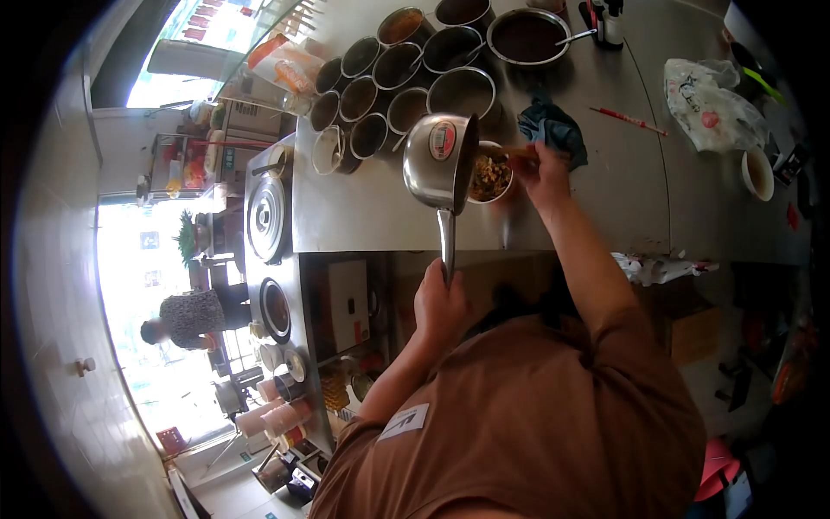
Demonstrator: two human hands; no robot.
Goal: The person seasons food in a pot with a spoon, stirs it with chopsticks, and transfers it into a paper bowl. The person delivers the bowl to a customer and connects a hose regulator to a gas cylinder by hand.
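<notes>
Both hands grip: the left hand (441, 304) holds a saucepan (432, 169) tipped by its handle (446, 238), seemingly so its mouth faces the bowl (511, 184), where the right hand (550, 177) pinches a wooden-looking utensil (515, 153).

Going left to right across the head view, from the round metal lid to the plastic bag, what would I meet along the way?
Round metal lid, steel pan held by the left hand, bowl of food, right hand, thin red stick, plastic bag.
</notes>
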